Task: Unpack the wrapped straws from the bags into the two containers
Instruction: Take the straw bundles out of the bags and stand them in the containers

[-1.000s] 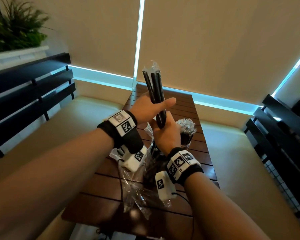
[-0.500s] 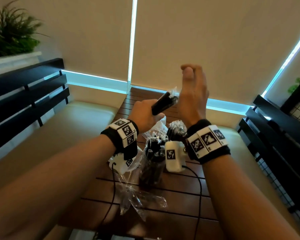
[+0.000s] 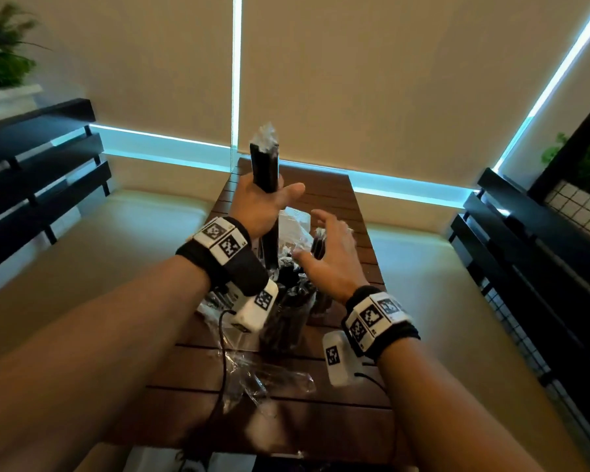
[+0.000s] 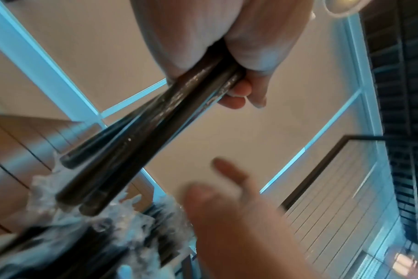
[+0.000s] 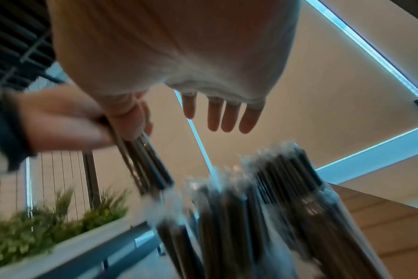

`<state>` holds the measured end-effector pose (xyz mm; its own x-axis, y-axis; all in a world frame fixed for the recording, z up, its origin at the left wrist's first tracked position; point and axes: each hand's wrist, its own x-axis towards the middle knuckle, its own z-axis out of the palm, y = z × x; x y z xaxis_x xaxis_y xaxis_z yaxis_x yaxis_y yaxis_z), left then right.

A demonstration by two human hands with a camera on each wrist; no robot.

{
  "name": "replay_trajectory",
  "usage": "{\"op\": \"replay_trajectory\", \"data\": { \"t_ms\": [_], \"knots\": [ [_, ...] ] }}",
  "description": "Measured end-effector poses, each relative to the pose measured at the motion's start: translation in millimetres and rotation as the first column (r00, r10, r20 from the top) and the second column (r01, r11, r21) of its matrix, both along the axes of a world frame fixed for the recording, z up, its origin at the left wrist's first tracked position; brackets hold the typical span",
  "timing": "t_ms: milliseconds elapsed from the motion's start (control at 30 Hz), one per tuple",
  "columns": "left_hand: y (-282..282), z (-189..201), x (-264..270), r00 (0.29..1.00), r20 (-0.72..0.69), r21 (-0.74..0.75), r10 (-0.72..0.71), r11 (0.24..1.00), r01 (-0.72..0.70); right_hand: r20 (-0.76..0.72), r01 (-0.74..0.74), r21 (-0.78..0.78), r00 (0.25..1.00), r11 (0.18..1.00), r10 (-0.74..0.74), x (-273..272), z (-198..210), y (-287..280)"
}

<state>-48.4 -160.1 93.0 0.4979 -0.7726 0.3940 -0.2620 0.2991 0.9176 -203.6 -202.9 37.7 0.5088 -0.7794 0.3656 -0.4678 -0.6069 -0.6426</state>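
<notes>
My left hand (image 3: 264,206) grips a bundle of black wrapped straws (image 3: 265,168) and holds it upright above the wooden table (image 3: 338,420). In the left wrist view the straws (image 4: 141,139) run out of my curled fingers (image 4: 241,92). My right hand (image 3: 326,253) hovers open with spread fingers, holding nothing, just right of the bundle and over two dark containers (image 3: 281,321) packed with wrapped straws. The right wrist view shows straight fingers (image 5: 227,117) above those blurred straw tops (image 5: 251,217). A clear bag (image 3: 297,218) lies behind the right hand.
An empty crumpled plastic bag (image 3: 266,376) lies on the table in front of the containers. Cream bench seats (image 3: 133,240) flank the narrow table, with black slatted backrests (image 3: 41,172) on both sides. A black cable (image 3: 222,362) trails over the table's near left part.
The left hand has turned the straw bundle from tilted to upright. The right hand has dropped from above the bundle to beside it, fingers spread over the containers.
</notes>
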Motion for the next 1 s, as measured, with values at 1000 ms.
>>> {"op": "replay_trajectory", "data": {
  "t_ms": [1000],
  "knots": [
    [-25.1,-93.7,-13.0,0.928,0.371,0.287,0.019,0.949,-0.134,0.104,0.100,0.246,0.986,0.964,-0.129,23.6,-87.9,8.3]
  ]
}}
